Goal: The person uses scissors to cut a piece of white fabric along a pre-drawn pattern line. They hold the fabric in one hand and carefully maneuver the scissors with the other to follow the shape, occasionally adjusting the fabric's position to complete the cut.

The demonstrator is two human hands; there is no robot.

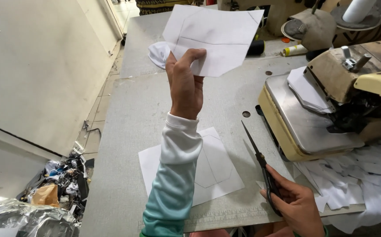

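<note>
My left hand [185, 85] pinches the cut paper piece [212, 37] up above the table [124, 131] — that one looks finished. My right hand [298, 204] grips closed scissors [260, 164]; the marked sheet [219, 169] below lies uncut.

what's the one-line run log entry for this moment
left hand: holds up cut paper piece | right hand: grips scissors | table: marked sheet

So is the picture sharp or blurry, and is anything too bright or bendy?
In the head view, the left hand, its cut paper piece and the scissors in the right hand look sharp; daylight is soft, with faint shadows on the grey table; the crumpled foil glints; the table's edges splay outward from the wide lens.
</note>
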